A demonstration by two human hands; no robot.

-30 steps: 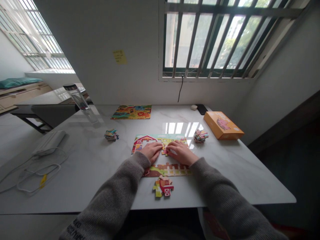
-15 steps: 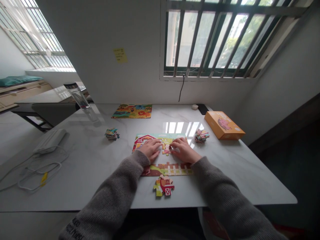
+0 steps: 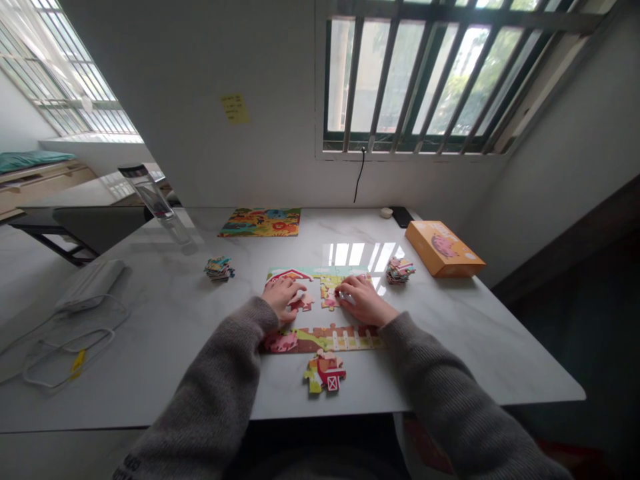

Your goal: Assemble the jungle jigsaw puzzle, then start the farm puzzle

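A partly assembled farm jigsaw puzzle [image 3: 320,272] lies on the table, with a red barn roof at its upper left. White table shows through a gap in its middle. My left hand [image 3: 281,298] rests over the left side with fingers apart, touching the barn pieces and hiding some of them. On the right side lies my right hand [image 3: 364,299], fingers bent and thumb apart, at the edge of some yellow and pink pieces. Nearer me runs a bottom strip [image 3: 345,339] with a white fence and a pink pig. Loose puzzle pieces [image 3: 325,373] are heaped below it.
Piles of pieces stand at left [image 3: 219,269] and right [image 3: 400,271]. Behind are a finished animal puzzle [image 3: 260,223], an orange box [image 3: 444,249] and a black phone [image 3: 401,217]. At left are a clear bottle [image 3: 153,200] and a white cable [image 3: 70,383].
My left hand has moved left, away from the middle, uncovering the gap and the pig on the bottom strip. My right hand stays at about the same spot on the puzzle.
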